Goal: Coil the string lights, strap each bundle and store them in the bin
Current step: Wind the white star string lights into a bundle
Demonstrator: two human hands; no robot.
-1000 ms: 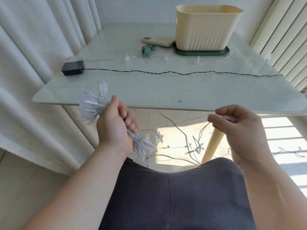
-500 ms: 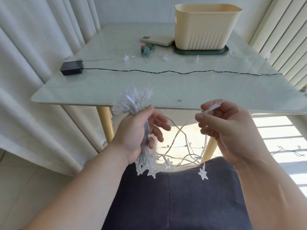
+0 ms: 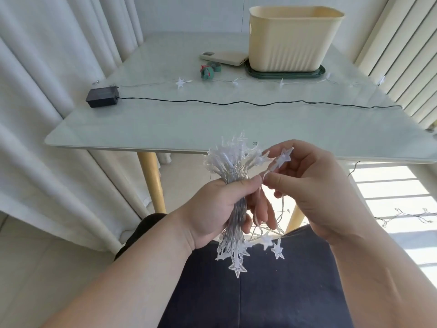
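The bundle [image 3: 233, 162] is light and limp, I judge: thin clear wires [image 3: 236, 172] with small stiff stars, white and half transparent, at both ends. The stars may catch and tangle, so the good place to hold is the middle, on the wires. The left hand [image 3: 212, 209] grips it there, before the desk [image 3: 165, 129] edge. The right hand [image 3: 316, 192] pinches a loose strand [image 3: 272, 168] under one star [image 3: 285, 157], just beside the bundle. The bin [image 3: 293, 39] stands far back on the desk.

The left hand [image 3: 210, 209] hides the middle of the bundle [image 3: 233, 162], and the bin [image 3: 290, 41] hides its own inside.
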